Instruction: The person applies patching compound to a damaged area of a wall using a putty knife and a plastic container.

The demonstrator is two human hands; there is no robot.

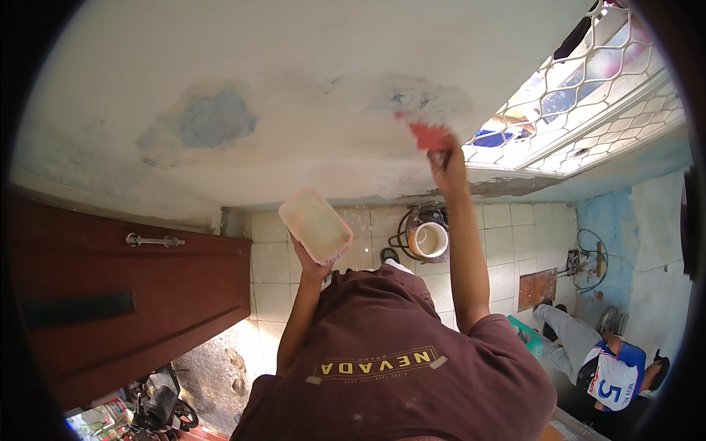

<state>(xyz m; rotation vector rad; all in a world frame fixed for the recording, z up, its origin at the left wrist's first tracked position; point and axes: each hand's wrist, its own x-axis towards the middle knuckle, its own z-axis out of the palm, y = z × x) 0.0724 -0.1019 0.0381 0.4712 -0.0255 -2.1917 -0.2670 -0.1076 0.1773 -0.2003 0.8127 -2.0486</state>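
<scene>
My left hand [312, 266] grips a rectangular, pale plastic tub [315, 226] from its near side. A whitish layer coats the inside of the tub. Raised higher and to the right, my right hand [448, 165] is closed on a red putty spreader [429, 136], slightly smeared by motion. The spreader is at the whitish wall [316, 140], just below a grey-blue rough patch [419, 95]; whether its edge touches the wall I cannot tell. A larger grey-blue patch [217, 117] shows farther left on the wall.
A white bucket [429, 240] stands by a dark-framed object on the tiled floor [272, 257]. Left is a brown door [140, 279] with a metal handle. A white window grille [573, 95] is upper right. Another person [614, 371] sits lower right beside a green basket [526, 336].
</scene>
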